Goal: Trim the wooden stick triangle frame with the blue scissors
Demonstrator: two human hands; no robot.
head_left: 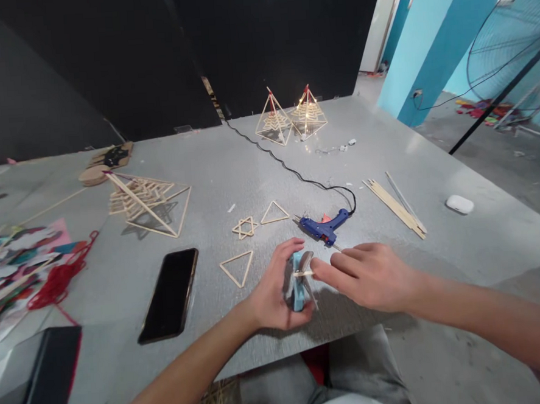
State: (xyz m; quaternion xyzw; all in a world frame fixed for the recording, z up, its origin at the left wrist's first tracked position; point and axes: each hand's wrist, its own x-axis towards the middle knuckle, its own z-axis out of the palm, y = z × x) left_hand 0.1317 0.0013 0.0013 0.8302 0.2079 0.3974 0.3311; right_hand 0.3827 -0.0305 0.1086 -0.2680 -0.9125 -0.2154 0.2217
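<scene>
My left hand (272, 290) is wrapped round a light-blue clipper-like tool (298, 295) with metal parts; its exact kind is hard to make out. A thin wooden stick (303, 273) crosses the tool's metal part, its other end pinched in the fingers of my right hand (370, 276). Just beyond both hands lies a blue glue gun (323, 228). A small wooden star (245, 228) and a wooden triangle (275, 219) rest left of the gun. Nearer my left hand is a larger triangle (227, 275) made of sticks.
A phone (169, 295) and a stick pyramid (153, 203) lie left. Behind stand two pyramids, one lit (309, 114). The gun's black cord (291, 171) runs to the back. Loose sticks (396, 209) and a white case (459, 204) lie right; red yarn (58, 282) is far left.
</scene>
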